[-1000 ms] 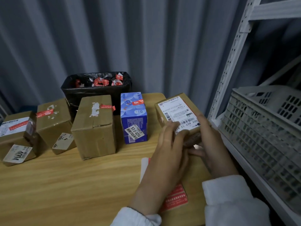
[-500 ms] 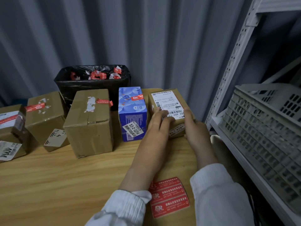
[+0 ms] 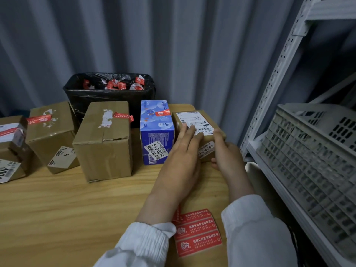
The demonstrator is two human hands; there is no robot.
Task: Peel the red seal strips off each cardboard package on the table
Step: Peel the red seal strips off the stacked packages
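A small cardboard package (image 3: 194, 117) with a white shipping label stands on the wooden table (image 3: 67, 209) at the back right, beside a blue box (image 3: 156, 135) that carries a red seal (image 3: 162, 113). My left hand (image 3: 181, 160) lies flat on the package's top, fingers straight. My right hand (image 3: 227, 157) grips its right side, thumb on the front. No red strip shows on this package. A large brown box (image 3: 106, 143) has a half-lifted red strip (image 3: 123, 116). Two more boxes (image 3: 50, 135) (image 3: 9, 143) to the left carry red strips.
A black-lined bin (image 3: 107, 97) holding several crumpled red strips stands behind the boxes. A sheet of red stickers (image 3: 196, 232) lies on the table near my sleeves. A white metal shelf (image 3: 279, 74) with a grey plastic basket (image 3: 312, 151) stands close on the right.
Both hands carried the small package away from me and set it down beside the blue box. My left hand now lies flatter on its top.
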